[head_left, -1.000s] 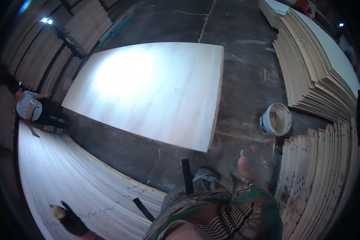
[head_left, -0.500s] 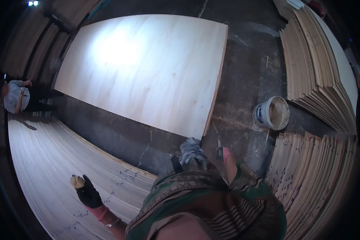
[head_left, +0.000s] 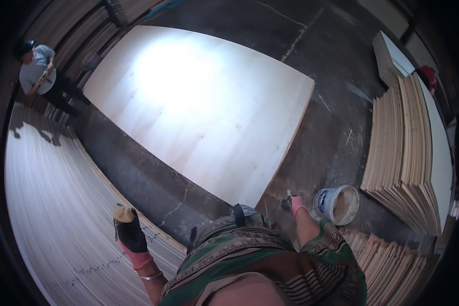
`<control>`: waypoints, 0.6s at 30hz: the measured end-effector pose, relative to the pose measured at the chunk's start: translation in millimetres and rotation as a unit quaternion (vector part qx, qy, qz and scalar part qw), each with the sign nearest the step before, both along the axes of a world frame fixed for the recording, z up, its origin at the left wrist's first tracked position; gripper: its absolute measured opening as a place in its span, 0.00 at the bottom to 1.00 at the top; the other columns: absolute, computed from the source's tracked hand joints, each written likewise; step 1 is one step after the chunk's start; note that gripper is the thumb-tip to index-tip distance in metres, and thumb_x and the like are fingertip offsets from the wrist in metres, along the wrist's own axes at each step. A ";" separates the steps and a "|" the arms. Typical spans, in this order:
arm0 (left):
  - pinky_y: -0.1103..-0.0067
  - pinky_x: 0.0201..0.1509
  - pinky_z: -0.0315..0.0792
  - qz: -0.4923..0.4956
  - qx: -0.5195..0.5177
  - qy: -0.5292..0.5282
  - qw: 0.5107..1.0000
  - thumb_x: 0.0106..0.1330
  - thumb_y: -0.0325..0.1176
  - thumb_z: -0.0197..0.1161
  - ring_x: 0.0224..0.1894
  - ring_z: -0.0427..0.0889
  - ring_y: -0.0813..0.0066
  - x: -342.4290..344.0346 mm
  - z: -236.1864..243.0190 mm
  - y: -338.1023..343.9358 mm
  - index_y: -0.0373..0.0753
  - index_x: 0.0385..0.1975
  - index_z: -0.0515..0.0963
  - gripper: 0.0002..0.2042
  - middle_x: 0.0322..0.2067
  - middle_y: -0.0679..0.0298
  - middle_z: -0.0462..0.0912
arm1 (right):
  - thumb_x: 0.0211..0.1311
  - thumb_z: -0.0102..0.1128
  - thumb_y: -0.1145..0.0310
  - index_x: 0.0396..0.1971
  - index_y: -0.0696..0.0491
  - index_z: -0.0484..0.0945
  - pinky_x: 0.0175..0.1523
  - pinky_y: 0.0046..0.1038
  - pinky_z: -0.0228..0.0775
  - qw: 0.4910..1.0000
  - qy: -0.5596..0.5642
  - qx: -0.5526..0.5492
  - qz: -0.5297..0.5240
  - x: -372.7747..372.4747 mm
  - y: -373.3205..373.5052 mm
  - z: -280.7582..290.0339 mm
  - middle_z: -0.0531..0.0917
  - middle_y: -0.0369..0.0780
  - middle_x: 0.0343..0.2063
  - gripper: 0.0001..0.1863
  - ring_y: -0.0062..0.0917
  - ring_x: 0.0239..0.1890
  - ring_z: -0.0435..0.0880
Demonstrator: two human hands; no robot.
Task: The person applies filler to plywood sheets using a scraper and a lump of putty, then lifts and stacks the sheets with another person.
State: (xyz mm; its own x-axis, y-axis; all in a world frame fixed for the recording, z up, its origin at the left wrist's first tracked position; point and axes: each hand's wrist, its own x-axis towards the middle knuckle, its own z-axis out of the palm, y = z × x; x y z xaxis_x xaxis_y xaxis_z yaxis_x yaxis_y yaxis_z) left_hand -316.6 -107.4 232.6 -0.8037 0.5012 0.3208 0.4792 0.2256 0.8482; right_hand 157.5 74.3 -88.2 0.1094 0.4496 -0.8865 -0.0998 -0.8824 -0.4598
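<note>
My left hand (head_left: 131, 232), in a black-palmed pink glove, is closed round a rounded tan lump (head_left: 123, 213) that sticks out past the fingers. It is held above the stack of thin wood sheets on the left (head_left: 51, 204). My right hand (head_left: 294, 203), gloved alike, is low beside my body, left of the bucket. A thin, pale-tipped tool (head_left: 289, 193) pokes up from its closed fingers; its exact kind is too small to tell. Ahead of me lies a large pale plywood sheet (head_left: 229, 137), its near corner close to my waist. Neither hand touches it.
A smeared white bucket (head_left: 336, 204) of tan paste stands on the dark floor at my right. Stacks of wood sheets rise at the far right (head_left: 392, 148) and near right (head_left: 382, 260). At the left, a person (head_left: 43, 74) stands past the sheet stack.
My view has turned, so the plywood sheet and bucket sit lower in it. My left hand has come nearer my body, lump still held. The right hand is further ahead, near the bucket.
</note>
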 end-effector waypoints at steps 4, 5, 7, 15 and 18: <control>0.78 0.51 0.69 -0.027 -0.116 0.076 0.990 0.61 0.23 0.59 0.44 0.76 0.72 8.8 3.5 -4.7 0.32 0.43 0.74 0.10 0.40 0.61 0.78 | 0.60 0.52 0.69 0.34 0.57 0.74 0.27 0.31 0.77 0.979 0.150 0.126 0.061 -47.1 53.9 18.4 0.81 0.45 0.28 0.07 0.34 0.26 0.83; 0.78 0.51 0.69 -0.022 -0.116 0.077 0.990 0.61 0.23 0.59 0.44 0.76 0.72 9.9 4.0 -6.4 0.32 0.43 0.74 0.10 0.40 0.61 0.78 | 0.61 0.54 0.67 0.37 0.55 0.74 0.31 0.30 0.77 0.976 0.165 0.122 0.073 -80.1 61.5 40.1 0.81 0.45 0.33 0.09 0.32 0.30 0.83; 0.81 0.50 0.70 -0.057 -0.116 0.007 0.992 0.62 0.22 0.59 0.45 0.76 0.75 13.0 4.1 -8.1 0.32 0.44 0.73 0.11 0.41 0.63 0.76 | 0.61 0.55 0.62 0.42 0.55 0.75 0.37 0.26 0.75 0.947 0.215 0.169 0.168 -147.1 66.4 94.3 0.81 0.39 0.33 0.14 0.25 0.32 0.83; 0.77 0.51 0.71 -0.105 0.171 -0.453 0.869 0.66 0.31 0.55 0.45 0.76 0.72 28.6 -8.5 -6.6 0.32 0.48 0.71 0.14 0.41 0.61 0.76 | 0.57 0.52 0.75 0.46 0.57 0.75 0.55 0.28 0.67 0.579 0.404 0.352 0.614 -305.2 -20.4 265.3 0.79 0.43 0.45 0.15 0.28 0.49 0.78; 0.75 0.52 0.73 -0.153 0.162 -0.526 0.821 0.66 0.31 0.53 0.46 0.78 0.68 22.0 -12.6 -30.7 0.31 0.51 0.68 0.16 0.44 0.59 0.76 | 0.53 0.57 0.73 0.44 0.54 0.76 0.52 0.32 0.66 0.469 0.359 0.474 0.653 -327.0 -54.6 290.2 0.78 0.43 0.42 0.16 0.36 0.46 0.76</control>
